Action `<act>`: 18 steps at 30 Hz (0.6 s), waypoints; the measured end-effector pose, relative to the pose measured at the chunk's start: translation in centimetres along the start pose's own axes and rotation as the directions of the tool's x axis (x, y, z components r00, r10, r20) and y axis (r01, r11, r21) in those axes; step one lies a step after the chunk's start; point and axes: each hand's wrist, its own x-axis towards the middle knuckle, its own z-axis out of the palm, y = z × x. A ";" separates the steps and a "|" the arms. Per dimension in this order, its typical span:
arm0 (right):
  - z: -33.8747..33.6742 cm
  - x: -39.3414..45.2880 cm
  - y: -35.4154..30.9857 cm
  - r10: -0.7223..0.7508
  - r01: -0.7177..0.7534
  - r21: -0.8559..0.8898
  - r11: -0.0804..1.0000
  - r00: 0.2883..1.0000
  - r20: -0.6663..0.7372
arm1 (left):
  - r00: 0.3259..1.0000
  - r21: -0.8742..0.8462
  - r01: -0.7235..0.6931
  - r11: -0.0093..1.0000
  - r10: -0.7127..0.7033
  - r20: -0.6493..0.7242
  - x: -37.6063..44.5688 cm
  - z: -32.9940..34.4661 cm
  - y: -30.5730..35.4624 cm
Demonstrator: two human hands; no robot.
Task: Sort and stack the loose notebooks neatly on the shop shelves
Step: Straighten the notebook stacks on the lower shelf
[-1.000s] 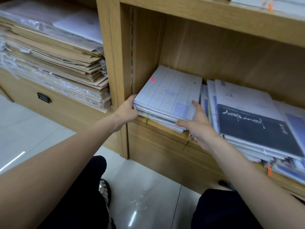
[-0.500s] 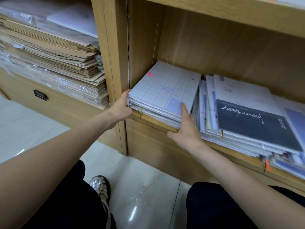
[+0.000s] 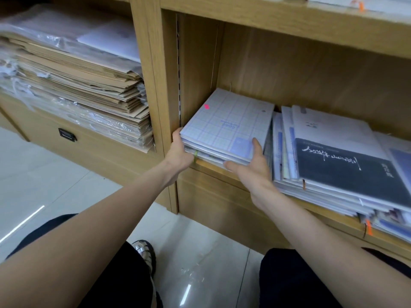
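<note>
While both hands bracket it, the stack of grid-cover notebooks [image 3: 226,127] lies flat at the left end of the wooden shelf [image 3: 206,164], its left edge close against the upright divider [image 3: 151,85]. At the stack's 9 o'clock the left hand [image 3: 178,150] curls its fingers round the near left corner and grips it. At the stack's 4 o'clock the right hand [image 3: 251,165] is fairly open: a straight finger presses the right edge by a pale blue label, and the thumb lies along the front edge. A small pink sticker [image 3: 206,106] sits on the top cover toward 11 o'clock. Just beside the stack, at its 3 o'clock, a second, looser pile [image 3: 322,185] spreads out, topped by a dark notebook with white script [image 3: 347,172]; whether the two piles touch cannot be told. Far off at 9 o'clock, in the next bay, brown paper bags [image 3: 84,85] are heaped with clear plastic.
</note>
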 end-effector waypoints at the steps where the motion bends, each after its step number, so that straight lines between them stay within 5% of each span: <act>1: 0.0 0.0 0.0 0.005 -0.005 0.016 1.000 1.000 -0.009 | 1.000 -0.009 -0.002 1.000 0.002 0.002 0.0 -0.1 -0.1; 10: -1.2 -3.3 2.1 -0.083 0.087 -0.066 0.994 0.995 0.057 | 0.997 -0.091 -0.019 0.996 0.026 0.077 -4.7 -2.1 -1.1; 14: -3.2 -4.4 3.3 -0.196 0.226 -0.350 0.909 0.973 0.121 | 0.986 0.032 -0.035 0.999 0.030 0.161 -6.1 -4.3 -1.8; 18: -3.6 -4.3 4.2 -0.299 0.314 -0.479 0.820 0.948 0.110 | 0.987 0.278 -0.150 0.949 0.126 0.103 -5.0 -5.6 -1.9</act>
